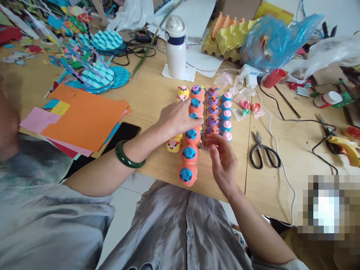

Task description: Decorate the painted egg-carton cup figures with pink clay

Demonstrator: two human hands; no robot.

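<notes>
Orange strip point(191, 135), long axis fore-and-aft, clasped mid-length by the left hand point(174, 117); right hand point(225, 162) lies rightward, half-curled, contact unclear.

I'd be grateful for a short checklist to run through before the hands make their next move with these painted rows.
1. Left hand has hold of the orange row: ok, the fingers wrap over it.
2. Right hand is free of the purple row: cannot tell, its fingertips overlap the near end in view.
3. Dark row is fully in sight: not ok, the orange row hides part of it.
4. Scissors are away from both hands: ok, they lie to the right.
5. Scissors are closed: not ok, the blades stand slightly apart.
6. White bottle is upright: ok.
</notes>
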